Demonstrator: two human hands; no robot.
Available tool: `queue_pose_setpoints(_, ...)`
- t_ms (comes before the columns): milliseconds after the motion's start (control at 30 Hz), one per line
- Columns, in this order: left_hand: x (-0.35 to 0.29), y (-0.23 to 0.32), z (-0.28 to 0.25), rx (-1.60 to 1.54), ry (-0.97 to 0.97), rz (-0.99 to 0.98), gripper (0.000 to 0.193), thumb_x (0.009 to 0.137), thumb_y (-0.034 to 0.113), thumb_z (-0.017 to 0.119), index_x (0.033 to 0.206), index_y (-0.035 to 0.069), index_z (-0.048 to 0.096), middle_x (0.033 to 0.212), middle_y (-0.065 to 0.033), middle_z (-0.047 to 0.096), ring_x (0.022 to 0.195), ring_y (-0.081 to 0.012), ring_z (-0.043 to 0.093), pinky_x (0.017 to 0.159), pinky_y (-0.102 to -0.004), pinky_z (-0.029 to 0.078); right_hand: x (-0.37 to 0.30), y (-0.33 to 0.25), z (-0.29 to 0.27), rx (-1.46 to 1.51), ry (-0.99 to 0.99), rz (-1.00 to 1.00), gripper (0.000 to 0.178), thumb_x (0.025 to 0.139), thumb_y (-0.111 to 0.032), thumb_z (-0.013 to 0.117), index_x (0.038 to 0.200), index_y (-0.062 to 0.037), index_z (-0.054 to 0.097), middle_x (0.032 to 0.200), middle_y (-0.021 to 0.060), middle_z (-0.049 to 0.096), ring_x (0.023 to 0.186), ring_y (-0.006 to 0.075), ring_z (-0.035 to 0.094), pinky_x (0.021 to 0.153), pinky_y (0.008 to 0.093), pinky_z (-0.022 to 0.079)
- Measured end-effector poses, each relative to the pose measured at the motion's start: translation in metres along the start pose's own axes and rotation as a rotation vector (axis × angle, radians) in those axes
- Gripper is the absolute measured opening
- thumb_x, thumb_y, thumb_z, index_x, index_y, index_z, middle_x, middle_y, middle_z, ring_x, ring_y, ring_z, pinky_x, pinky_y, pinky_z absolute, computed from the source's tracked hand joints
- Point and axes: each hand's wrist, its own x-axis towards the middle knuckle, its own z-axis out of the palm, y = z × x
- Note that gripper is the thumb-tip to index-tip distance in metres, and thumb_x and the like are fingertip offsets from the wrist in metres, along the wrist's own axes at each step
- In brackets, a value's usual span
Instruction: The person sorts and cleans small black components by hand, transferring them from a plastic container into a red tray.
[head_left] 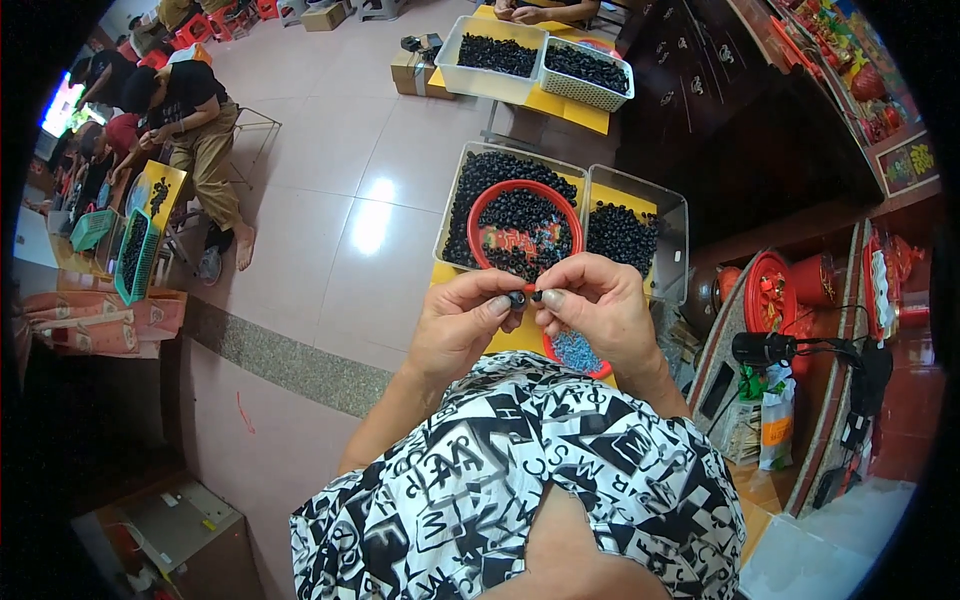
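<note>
Just above a red round tray, my two hands meet with their fingertips close together. My left hand pinches a small round black plastic part between thumb and forefinger. A smaller black piece sits between the thumb and forefinger of my right hand; its exact kind is too small to tell. Black parts and small blue bits lie in the tray, which rests on a clear bin of round black parts. Partly behind my right hand is a red bowl with small light-blue pieces.
Right of the tray stands another clear bin of black parts. Farther off, a yellow table carries a clear bin and a white basket, with another person's hands behind. Co-workers sit at left near a green basket. Dark cabinets line the right.
</note>
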Motion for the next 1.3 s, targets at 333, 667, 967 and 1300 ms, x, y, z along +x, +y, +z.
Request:
queue_pose_setpoints(333,0.003,-0.001,0.002,0.124,0.007,0.046,0.022,0.083,0.003,0.054,0.103,-0.004,0.056,0.092,-0.0079,0.057,0.078,-0.0120,0.052,0.070,-0.0242,0.043,0.000,0.000,-0.001,-0.057,0.009,0.004,0.010,0.079,0.001,0.058,0.089,0.0012,0.058,0.078,0.0020,0.058,0.074,0.0073,0.056,0.066,0.0205,0.047)
queue_pose_setpoints(667,0.006,-0.001,0.002,0.321,0.020,0.093,0.020,0.082,0.001,0.054,0.101,-0.004,0.057,0.092,-0.0057,0.055,0.078,-0.0102,0.052,0.068,-0.0215,0.044,0.002,0.004,0.001,-0.139,0.038,-0.081,0.010,0.076,0.002,0.058,0.087,0.0010,0.058,0.077,0.0011,0.058,0.074,0.0065,0.056,0.065,0.0202,0.047)
queue_pose_setpoints(967,0.007,0.005,0.006,0.648,0.022,0.232,0.016,0.079,-0.002,0.056,0.095,-0.004,0.060,0.089,-0.0077,0.057,0.079,-0.0127,0.054,0.068,-0.0224,0.044,0.007,0.004,0.000,-0.379,0.018,-0.189,0.010,0.071,0.007,0.060,0.080,0.0038,0.057,0.081,0.0028,0.058,0.073,0.0064,0.055,0.062,0.0183,0.046)
queue_pose_setpoints(1300,0.009,0.006,0.005,0.808,-0.040,0.343,0.019,0.075,-0.008,0.056,0.093,-0.003,0.060,0.088,-0.0098,0.058,0.080,-0.0163,0.055,0.069,-0.0245,0.044,0.017,0.002,-0.012,-0.106,-0.159,-0.035,0.007,0.073,0.004,0.062,0.077,0.0023,0.057,0.075,0.0041,0.058,0.064,0.0104,0.057,0.056,0.0217,0.047)
